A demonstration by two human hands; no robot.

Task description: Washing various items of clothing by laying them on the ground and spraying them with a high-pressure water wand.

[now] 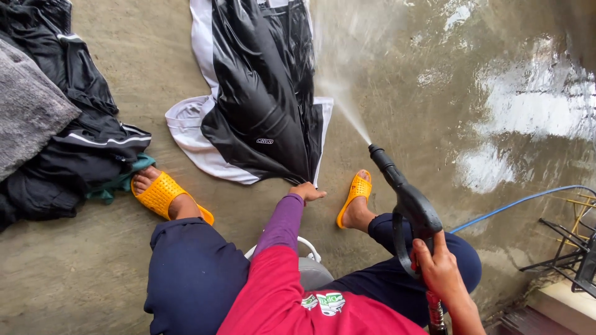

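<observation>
The glossy black garment with broad white side panels (261,93) lies spread flat on the wet concrete floor (434,93) straight ahead of me, its lower hem nearest my feet, so its whole face is open to the water. My left hand (306,192) reaches down between my knees and pinches the bottom edge of that garment, fingers closed on the fabric, which keeps it pinned and stretched while the water hits it. My right hand (439,267) is wrapped tight around the grip of the black pressure-washer spray gun (406,198), fingers curled shut on the handle, the nozzle angled up and away from me so the thin white water jet (338,93) fans out along the garment's right edge and the floor beside it. I sit low, with my feet in perforated orange plastic sandals (162,195) planted either side of the hem, close enough to hold the cloth. A thin blue hose (515,203) trails off to the right, clear of the spray. To my left, well apart from the jet, a heap of dark clothes with a grey towel (56,118) sits bunched together, touching my left sandal.
</observation>
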